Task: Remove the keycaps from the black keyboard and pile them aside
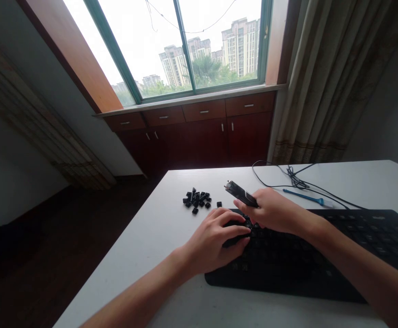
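A black keyboard (287, 269) lies on the white table, partly covered by my hands and forearms. My left hand (221, 234) rests over its left end, fingers stretched out and apart, their tips on the keys beside my other hand. My right hand (270, 208) is closed around a black handheld tool (241, 193) with small metal prongs at its far end. The tool points up and to the left above the keyboard's back edge; its lower end is hidden in my grip. Loose black keycaps (196, 199) lie in a pile left of the keyboard, with one keycap (219, 204) apart from it.
A blue brush (303, 197) with pale bristles lies behind the keyboard. A black cable (296, 180) runs in a tangled bundle near the back edge of the table (144, 259). Beyond stand a dark red cabinet (199, 141), a window and curtains (308, 91).
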`<state>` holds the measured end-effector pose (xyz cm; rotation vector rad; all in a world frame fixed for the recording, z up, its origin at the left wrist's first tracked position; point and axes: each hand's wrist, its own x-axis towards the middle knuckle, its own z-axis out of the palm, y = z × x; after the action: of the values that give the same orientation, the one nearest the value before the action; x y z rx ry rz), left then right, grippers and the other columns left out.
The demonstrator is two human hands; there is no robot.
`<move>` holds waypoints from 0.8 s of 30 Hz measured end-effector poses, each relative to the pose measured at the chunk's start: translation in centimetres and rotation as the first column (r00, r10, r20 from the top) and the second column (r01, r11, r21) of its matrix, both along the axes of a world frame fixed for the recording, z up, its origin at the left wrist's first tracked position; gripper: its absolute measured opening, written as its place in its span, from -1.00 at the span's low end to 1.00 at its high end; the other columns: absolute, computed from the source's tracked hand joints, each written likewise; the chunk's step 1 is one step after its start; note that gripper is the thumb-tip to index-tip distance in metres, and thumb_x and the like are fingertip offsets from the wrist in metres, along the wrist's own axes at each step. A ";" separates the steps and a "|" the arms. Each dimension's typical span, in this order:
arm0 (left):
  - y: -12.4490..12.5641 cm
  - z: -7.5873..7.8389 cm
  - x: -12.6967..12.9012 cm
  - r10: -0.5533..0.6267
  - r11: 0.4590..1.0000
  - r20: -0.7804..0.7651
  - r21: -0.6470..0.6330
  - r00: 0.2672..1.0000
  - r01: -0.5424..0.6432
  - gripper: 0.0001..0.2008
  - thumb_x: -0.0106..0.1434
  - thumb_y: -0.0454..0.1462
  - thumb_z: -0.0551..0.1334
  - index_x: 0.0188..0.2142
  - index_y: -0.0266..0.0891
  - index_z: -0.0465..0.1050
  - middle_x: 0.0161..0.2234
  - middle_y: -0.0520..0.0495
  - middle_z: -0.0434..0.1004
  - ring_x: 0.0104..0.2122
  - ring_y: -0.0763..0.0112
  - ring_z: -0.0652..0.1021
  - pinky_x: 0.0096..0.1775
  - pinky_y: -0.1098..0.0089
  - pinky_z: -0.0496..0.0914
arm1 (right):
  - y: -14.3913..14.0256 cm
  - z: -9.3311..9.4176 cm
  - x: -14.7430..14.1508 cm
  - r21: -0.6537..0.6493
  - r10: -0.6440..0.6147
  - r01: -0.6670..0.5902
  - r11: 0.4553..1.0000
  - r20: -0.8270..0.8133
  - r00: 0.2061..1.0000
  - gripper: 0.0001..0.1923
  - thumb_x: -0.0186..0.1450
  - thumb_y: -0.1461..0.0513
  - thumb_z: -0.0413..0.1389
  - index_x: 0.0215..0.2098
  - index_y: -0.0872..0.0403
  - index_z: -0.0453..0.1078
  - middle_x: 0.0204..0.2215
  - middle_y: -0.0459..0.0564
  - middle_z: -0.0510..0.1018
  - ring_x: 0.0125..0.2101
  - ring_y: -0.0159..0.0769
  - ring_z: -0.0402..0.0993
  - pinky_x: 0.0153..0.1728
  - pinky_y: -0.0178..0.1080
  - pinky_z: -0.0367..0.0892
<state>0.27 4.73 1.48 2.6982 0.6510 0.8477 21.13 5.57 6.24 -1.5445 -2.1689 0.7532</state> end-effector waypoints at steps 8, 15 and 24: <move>-0.1 0.0 0.1 0.029 1.000 0.015 -0.004 0.999 -0.029 -0.81 0.35 -0.27 0.26 -0.06 -0.15 0.55 -0.08 -0.10 0.60 -0.11 0.25 0.54 -0.03 0.19 0.45 | -0.4 1.3 0.0 -0.022 -0.106 0.108 0.994 0.100 0.989 -0.42 0.37 -0.10 0.01 -0.61 0.09 0.48 -0.66 0.03 0.54 -0.65 -0.31 0.38 -0.59 -0.30 0.13; -0.1 -0.1 0.0 0.017 0.999 -0.008 -0.033 1.000 -0.017 -0.79 0.35 -0.32 0.22 -0.03 -0.16 0.49 -0.13 -0.06 0.63 -0.13 0.23 0.55 -0.03 0.16 0.41 | -0.4 1.0 0.6 -0.099 0.168 -0.173 0.980 -0.059 0.984 -0.40 0.36 -0.14 0.04 -0.57 0.12 0.51 -0.63 -0.02 0.54 -0.62 -0.33 0.38 -0.56 -0.32 0.18; -0.1 0.0 0.1 0.013 1.000 0.013 -0.028 1.000 -0.013 -0.82 0.33 -0.36 0.20 -0.10 -0.18 0.50 -0.20 -0.07 0.63 -0.17 0.24 0.55 -0.06 0.19 0.41 | 0.0 0.1 0.8 -0.117 0.190 -0.201 0.973 -0.105 0.976 -0.41 0.36 -0.14 0.05 -0.54 0.12 0.53 -0.63 -0.05 0.53 -0.60 -0.35 0.36 -0.52 -0.33 0.21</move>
<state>0.32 4.66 1.48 2.6638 0.6735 0.8528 21.90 5.59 6.33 -1.3362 -2.2648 1.0232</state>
